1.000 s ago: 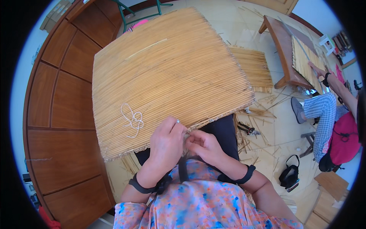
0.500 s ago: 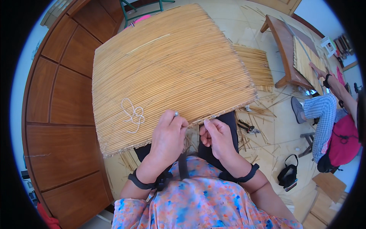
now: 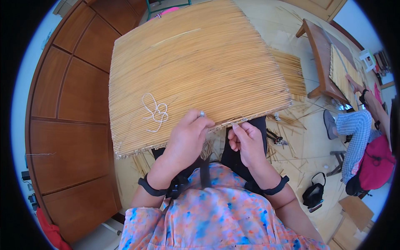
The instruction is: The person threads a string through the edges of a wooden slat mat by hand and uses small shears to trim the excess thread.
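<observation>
A large, stiff mat of straw-coloured stalks (image 3: 200, 62) lies tilted across my lap, its near edge toward me. My left hand (image 3: 186, 136), a ring on one finger, is closed at that edge, its fingertips pinching the rim. Just to the right, my right hand (image 3: 246, 143) is closed too, thumb and forefinger pressed together at the same edge. Whatever lies between those two fingertips is too small to make out. On the mat, left of my left hand, rests a loose tangle of white string (image 3: 156, 114). A paler single stalk (image 3: 177, 36) lies toward the far side.
Brown wooden cabinets (image 3: 71, 150) stand along the left. Behind the mat's right side, another bundle of stalks (image 3: 291, 73) lies on the floor among scattered pieces and pliers (image 3: 277, 138). At right, another person's hand (image 3: 355, 85) touches a mat on a low wooden table (image 3: 321, 54).
The view has shifted a little, so the mat and both hands appear slightly farther right and higher. My hands stay at the near edge, fingers closed much as before.
</observation>
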A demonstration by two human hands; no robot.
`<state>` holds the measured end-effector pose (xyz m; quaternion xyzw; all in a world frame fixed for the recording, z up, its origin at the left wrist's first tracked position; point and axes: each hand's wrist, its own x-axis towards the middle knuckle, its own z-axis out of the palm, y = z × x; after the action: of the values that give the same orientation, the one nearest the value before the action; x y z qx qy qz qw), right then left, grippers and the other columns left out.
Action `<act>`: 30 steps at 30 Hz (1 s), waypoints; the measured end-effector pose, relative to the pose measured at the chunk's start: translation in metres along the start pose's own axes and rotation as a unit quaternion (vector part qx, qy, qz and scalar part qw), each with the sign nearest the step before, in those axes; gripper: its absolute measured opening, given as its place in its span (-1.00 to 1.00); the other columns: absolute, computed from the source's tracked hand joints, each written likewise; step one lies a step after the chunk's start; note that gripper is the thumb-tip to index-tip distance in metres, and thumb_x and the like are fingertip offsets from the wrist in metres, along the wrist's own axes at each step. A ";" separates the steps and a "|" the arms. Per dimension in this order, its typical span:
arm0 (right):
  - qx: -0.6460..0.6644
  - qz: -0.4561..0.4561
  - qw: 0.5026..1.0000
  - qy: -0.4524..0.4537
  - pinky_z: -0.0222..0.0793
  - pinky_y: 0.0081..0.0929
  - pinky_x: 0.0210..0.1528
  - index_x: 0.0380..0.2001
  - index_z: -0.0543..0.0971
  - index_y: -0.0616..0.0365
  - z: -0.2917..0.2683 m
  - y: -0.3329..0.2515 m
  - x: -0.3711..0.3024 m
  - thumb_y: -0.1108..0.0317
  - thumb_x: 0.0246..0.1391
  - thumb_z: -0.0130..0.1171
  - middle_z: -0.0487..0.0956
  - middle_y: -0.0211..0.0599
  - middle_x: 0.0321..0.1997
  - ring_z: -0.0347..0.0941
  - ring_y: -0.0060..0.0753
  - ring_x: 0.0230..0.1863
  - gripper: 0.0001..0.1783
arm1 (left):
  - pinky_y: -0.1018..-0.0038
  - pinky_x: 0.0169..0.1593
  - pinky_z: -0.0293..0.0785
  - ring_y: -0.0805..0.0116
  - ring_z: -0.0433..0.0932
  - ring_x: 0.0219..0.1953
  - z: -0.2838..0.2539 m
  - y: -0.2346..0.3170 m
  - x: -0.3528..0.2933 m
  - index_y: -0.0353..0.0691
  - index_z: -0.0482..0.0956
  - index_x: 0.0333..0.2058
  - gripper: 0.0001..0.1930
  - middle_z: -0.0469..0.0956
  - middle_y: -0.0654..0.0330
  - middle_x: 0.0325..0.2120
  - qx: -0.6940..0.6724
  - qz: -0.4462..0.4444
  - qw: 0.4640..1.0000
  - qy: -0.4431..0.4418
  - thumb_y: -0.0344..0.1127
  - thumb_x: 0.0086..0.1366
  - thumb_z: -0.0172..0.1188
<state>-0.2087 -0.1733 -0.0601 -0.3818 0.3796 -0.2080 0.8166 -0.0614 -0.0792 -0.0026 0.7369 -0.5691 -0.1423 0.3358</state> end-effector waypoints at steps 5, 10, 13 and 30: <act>-0.069 0.032 0.995 -0.058 0.15 -0.78 -0.67 -0.38 0.50 0.22 0.000 0.004 -0.007 0.33 0.13 0.00 0.45 -0.44 -0.59 0.29 -0.69 -0.68 -0.81 | 0.53 -0.42 0.40 0.37 0.46 -0.47 -0.022 -0.008 -0.016 -0.31 0.52 -0.34 -0.80 0.40 0.15 -0.35 -0.055 -0.049 0.995 0.070 -0.68 0.05 0.05; -0.098 0.014 0.991 -0.089 0.23 -0.75 -0.52 -0.22 0.45 0.24 0.020 0.013 -0.010 0.29 0.09 0.06 0.47 -0.43 -0.45 0.37 -0.66 -0.49 -0.75 | 0.57 -0.43 0.39 0.39 0.46 -0.51 -0.041 -0.006 -0.043 -0.30 0.52 -0.35 -0.81 0.44 0.16 -0.45 -0.042 -0.057 0.996 0.049 -0.65 0.03 0.09; -0.007 0.081 0.993 -0.085 0.22 -0.74 -0.55 -0.25 0.45 0.22 0.031 0.016 -0.007 0.28 0.09 0.08 0.47 -0.42 -0.45 0.38 -0.65 -0.50 -0.76 | 0.56 -0.42 0.38 0.38 0.46 -0.50 -0.040 -0.006 -0.059 -0.30 0.53 -0.36 -0.82 0.46 0.16 -0.49 -0.057 -0.077 0.995 0.040 -0.63 0.01 0.11; -0.016 0.121 0.985 -0.119 0.13 -0.80 -0.62 -0.45 0.51 0.22 0.036 0.018 -0.003 0.31 0.04 0.15 0.44 -0.48 -0.60 0.26 -0.72 -0.65 -0.82 | 0.50 -0.40 0.41 0.26 0.50 -0.45 -0.015 -0.026 -0.097 -0.28 0.52 -0.33 -0.86 0.48 0.12 -0.48 -0.109 -0.065 0.992 0.025 -0.55 0.08 0.13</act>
<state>-0.1818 -0.1430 -0.0574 -0.3675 0.3266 -0.0545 0.8691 -0.0633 0.0196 -0.0253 0.7344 -0.4927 -0.2068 0.4184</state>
